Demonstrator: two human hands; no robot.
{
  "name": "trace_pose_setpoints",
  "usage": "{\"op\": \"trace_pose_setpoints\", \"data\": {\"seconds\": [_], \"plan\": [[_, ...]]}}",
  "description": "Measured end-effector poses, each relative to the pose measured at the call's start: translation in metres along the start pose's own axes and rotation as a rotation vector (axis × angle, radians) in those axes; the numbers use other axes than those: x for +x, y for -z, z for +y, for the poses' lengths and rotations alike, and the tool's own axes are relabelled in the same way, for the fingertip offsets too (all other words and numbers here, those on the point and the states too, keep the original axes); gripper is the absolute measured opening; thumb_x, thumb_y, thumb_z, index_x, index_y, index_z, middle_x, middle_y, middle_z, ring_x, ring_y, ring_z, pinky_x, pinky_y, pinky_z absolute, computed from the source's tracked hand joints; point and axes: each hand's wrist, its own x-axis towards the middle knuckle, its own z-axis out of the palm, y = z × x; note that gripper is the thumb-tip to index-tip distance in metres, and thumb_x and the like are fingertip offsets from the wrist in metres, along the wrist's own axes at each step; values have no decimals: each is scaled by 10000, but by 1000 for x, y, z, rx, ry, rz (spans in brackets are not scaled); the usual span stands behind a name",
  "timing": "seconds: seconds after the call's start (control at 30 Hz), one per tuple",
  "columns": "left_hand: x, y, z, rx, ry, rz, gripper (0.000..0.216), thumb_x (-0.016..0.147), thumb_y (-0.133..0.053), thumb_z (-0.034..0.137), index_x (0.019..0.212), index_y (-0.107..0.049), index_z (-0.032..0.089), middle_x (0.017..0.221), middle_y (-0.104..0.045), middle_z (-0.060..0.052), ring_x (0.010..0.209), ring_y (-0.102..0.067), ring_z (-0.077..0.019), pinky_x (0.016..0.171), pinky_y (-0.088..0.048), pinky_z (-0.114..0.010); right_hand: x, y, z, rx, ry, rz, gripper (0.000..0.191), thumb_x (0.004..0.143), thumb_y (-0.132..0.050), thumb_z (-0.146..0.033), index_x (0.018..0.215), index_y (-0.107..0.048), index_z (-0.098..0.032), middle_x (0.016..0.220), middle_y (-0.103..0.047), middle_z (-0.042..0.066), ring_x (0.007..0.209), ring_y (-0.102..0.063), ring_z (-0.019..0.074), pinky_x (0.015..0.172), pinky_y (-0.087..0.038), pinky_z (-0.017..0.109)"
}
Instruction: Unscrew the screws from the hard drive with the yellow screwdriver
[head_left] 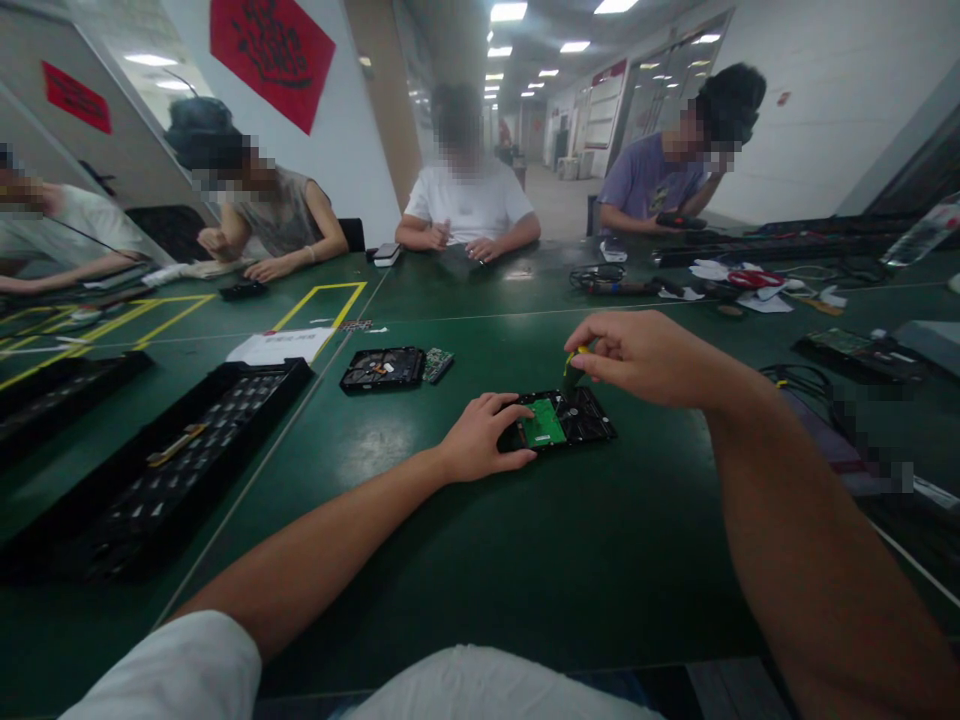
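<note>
A black hard drive with a green circuit board on its upper face lies flat on the table in front of me. My left hand grips its left end, thumb at the near edge and fingers over the board side. Above the drive's middle, my right hand pinches the top of a short screwdriver with a yellow and dark handle. The screwdriver stands nearly upright. Its tip is too small to make out against the drive. To the left, a second hard drive lies beside a loose circuit board.
A long black tray with small parts fills the left side of the green table. A white paper lies behind it. Cables and another drive are on the right. Several people sit across the table.
</note>
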Motion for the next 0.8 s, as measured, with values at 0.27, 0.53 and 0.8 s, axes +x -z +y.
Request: {"op": "trace_pose_setpoints", "data": {"seconds": [0.27, 0.53, 0.8], "plan": [[0, -1, -1, 9, 6, -11, 640, 889, -766, 602, 1404, -624, 251, 1519, -559, -166, 1393, -531, -377, 1156, -448, -571, 3, -3, 1, 11, 64, 5, 240, 980, -601, -387, 988, -769, -214, 919, -763, 48, 806, -667, 198, 759, -422, 316], [0, -1, -1, 13, 4, -5, 641, 887, -766, 609, 1402, -620, 258, 1517, -562, -159, 1398, -530, -370, 1160, -448, -569, 3, -5, 1, 13, 9, 28, 265, 959, -627, -390, 1079, -765, -198, 860, -759, 42, 740, -672, 198, 724, -439, 315], [0, 0, 0, 14, 4, -4, 644, 890, -759, 610, 1409, -615, 256, 1510, -566, -159, 1393, -532, -368, 1163, -442, -564, 2, -1, -5, 91, 11, -24, 287, 979, -595, -368, 1138, -766, -202, 876, -781, 33, 693, -689, 176, 726, -466, 305]]}}
